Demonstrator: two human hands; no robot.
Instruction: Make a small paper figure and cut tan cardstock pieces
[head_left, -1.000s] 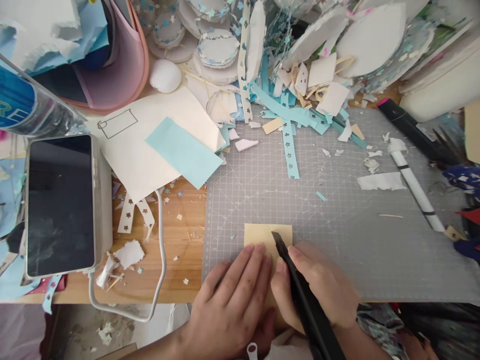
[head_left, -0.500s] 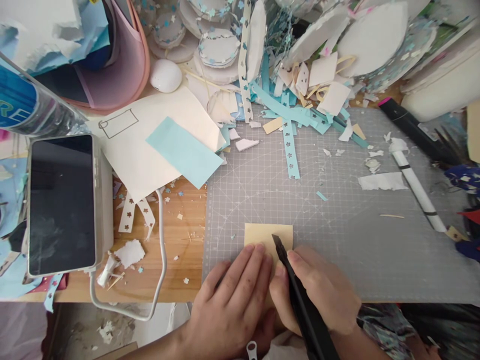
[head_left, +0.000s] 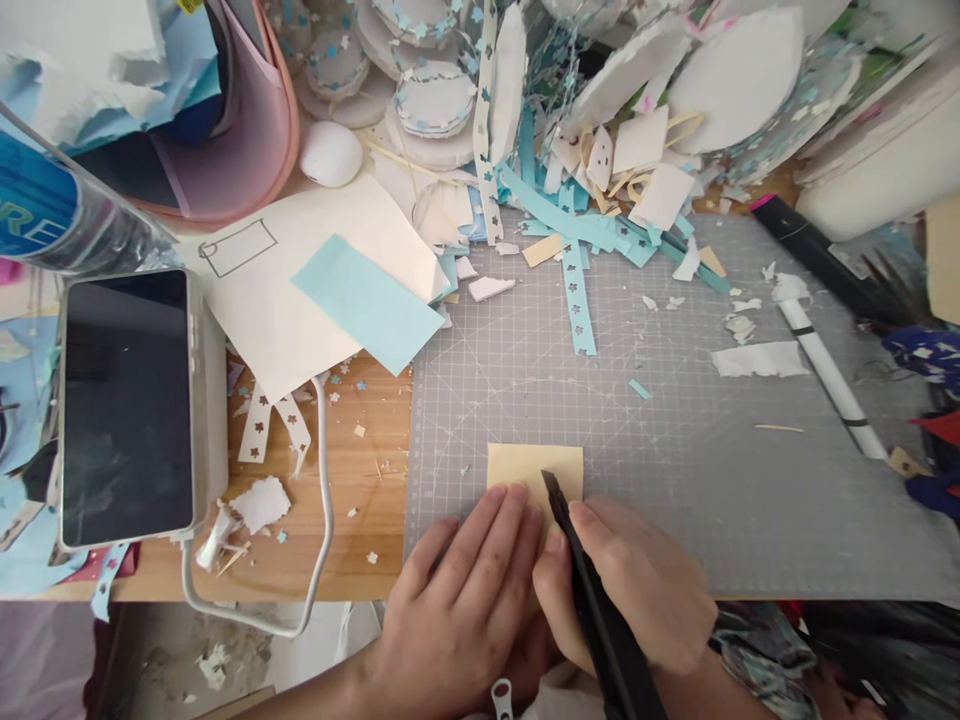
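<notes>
A small tan piece of paper point(head_left: 525, 464) lies on the grey cutting mat point(head_left: 675, 450) near its front edge. My left hand point(head_left: 457, 600) lies flat on the paper's near part, fingers stretched out and pressed together. My right hand point(head_left: 637, 590) is closed round a black utility knife point(head_left: 592, 600). The knife's blade tip rests on the tan paper, just right of my left fingertips. Both hands cover the paper's lower part.
A phone point(head_left: 124, 405) on a stand with a white cable point(head_left: 322, 500) stands at the left on the wooden table. Cream and light blue sheets point(head_left: 367, 305) lie behind it. Blue and white paper scraps point(head_left: 577, 230), a black marker point(head_left: 817, 255) and a white pen point(head_left: 829, 375) crowd the mat's far side.
The knife's tip has crept slightly towards me along the tan paper. The left hand stays pressed on the paper.
</notes>
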